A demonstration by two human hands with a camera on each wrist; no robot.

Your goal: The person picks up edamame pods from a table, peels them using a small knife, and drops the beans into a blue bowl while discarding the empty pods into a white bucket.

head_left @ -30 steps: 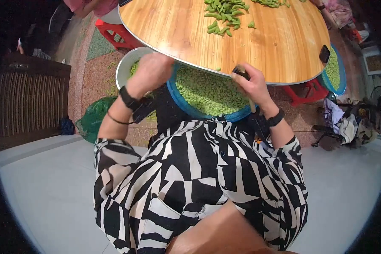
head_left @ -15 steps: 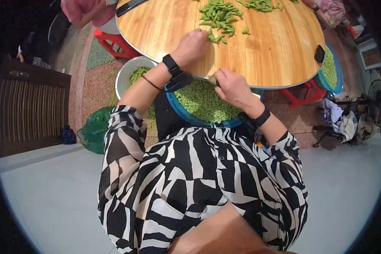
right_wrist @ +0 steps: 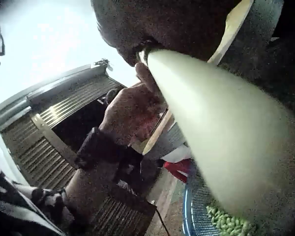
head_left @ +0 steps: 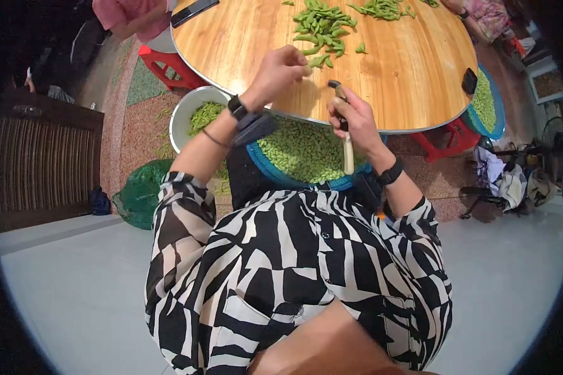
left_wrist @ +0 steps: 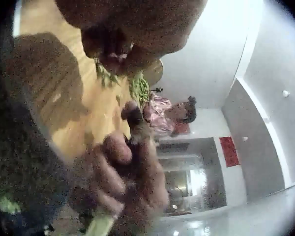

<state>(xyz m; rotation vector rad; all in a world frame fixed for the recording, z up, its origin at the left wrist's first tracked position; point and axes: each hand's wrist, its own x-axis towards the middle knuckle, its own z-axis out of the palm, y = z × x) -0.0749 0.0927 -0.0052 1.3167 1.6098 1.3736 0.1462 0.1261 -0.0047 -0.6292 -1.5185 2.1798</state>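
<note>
My left hand (head_left: 274, 78), above the wooden tabletop (head_left: 244, 47), has its thumb and fingertips together on what looks like a green pod, mostly hidden; the left wrist view shows a pale bit between the fingertips of that hand (left_wrist: 132, 29). Loose green pods (head_left: 319, 61) lie just beyond them. To the right, over the table's near edge, my right hand (head_left: 358, 122) grips a tool with a pale handle (head_left: 348, 156) pointing down towards me and a dark tip upward. That handle (right_wrist: 211, 123) looms large in the right wrist view.
Shelled green beans (head_left: 300, 150) fill a blue basket below the table edge. A white basin (head_left: 182, 119) of pods stands left, near a green net bag (head_left: 137, 194). Red stools (head_left: 169, 65) stand beneath the table. A phone (head_left: 194, 11) lies at its far left; people sit beyond.
My left hand went from over the basin to the pods on the table, then drew back slightly. My right hand has turned, bringing the tool's pale handle into view.
</note>
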